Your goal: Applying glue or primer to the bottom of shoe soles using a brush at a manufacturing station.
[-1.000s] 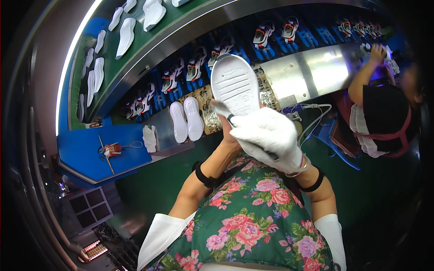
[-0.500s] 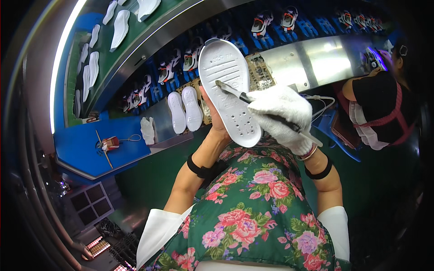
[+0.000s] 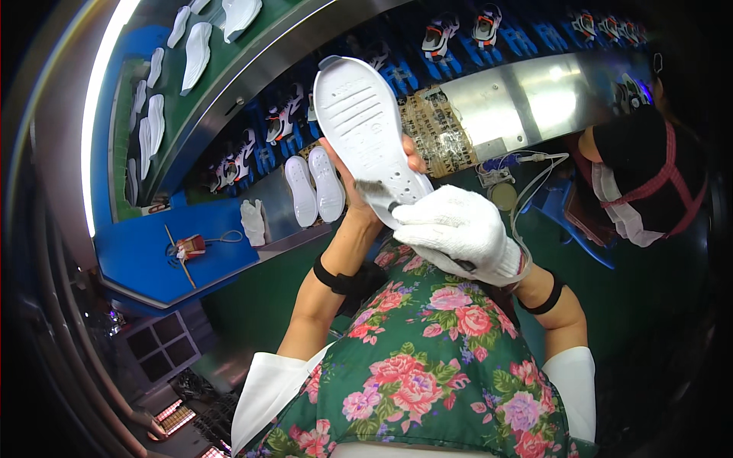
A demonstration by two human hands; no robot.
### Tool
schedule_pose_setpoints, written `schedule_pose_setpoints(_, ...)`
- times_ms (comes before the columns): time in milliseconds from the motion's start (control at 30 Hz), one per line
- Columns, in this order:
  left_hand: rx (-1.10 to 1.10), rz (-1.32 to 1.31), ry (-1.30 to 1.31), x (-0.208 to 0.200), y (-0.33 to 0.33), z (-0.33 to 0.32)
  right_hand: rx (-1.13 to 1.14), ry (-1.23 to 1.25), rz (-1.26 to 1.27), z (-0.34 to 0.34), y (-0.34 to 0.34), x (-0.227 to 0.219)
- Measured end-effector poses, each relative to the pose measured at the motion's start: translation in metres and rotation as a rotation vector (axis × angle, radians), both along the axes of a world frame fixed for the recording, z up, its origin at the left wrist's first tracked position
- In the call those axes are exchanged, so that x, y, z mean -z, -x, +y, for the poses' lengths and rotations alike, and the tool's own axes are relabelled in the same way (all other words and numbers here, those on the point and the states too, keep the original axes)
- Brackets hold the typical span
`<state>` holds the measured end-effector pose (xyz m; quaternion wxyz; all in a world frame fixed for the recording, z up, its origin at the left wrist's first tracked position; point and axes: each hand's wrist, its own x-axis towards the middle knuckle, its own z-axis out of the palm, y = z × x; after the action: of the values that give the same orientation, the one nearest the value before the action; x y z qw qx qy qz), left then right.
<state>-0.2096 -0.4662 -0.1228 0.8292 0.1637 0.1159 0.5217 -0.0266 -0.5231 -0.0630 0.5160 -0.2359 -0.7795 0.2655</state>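
My bare left hand holds up a white shoe sole from beneath, its fingertips showing past the sole's right edge. The sole's ribbed, perforated side faces me. My right hand, in a white knitted glove, is closed round a brush. The bristles lie against the sole near its lower, perforated end, and the glove covers most of the handle. Two more white soles lie side by side on the bench, just left of my left hand.
Ahead, shoes stand on blue holders along the line. White soles sit on a green upper belt. A blue table at left bears a small red object; a white glove lies nearby. A co-worker sits at right beside white hoses.
The brush has slid from the sole's middle down to its perforated end, my right hand moving lower and left with it. The sole has shifted left and tilted slightly; left fingertips now show.
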Motion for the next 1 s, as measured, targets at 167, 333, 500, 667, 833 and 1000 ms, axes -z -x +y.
schedule_pose_setpoints(167, 0.006, -0.085, 0.024, -0.01, 0.0, 0.01, 0.064, 0.183, 0.138, 0.011, -0.011, -0.004)
schedule_pose_setpoints(333, -0.011, -0.048, 0.05, -0.012, -0.001, 0.02, 0.038, -0.067, -0.026, -0.002, -0.002, 0.008)
schedule_pose_setpoints(500, 0.008, -0.011, 0.016, -0.005, 0.005, 0.025, -0.03, 0.209, 0.141, 0.012, -0.016, 0.011)
schedule_pose_setpoints(667, 0.179, 0.045, 0.05, -0.007, 0.011, 0.038, -0.019, -0.073, -0.08, 0.002, -0.008, 0.017)
schedule_pose_setpoints(833, 0.418, 0.019, 0.026, -0.001, 0.019, 0.04, -0.204, 0.29, 0.164, 0.009, -0.013, 0.01)
schedule_pose_setpoints(1000, 0.554, -0.002, 0.058, -0.001, 0.02, 0.049, -0.119, -0.114, -0.13, 0.013, -0.01, 0.022)
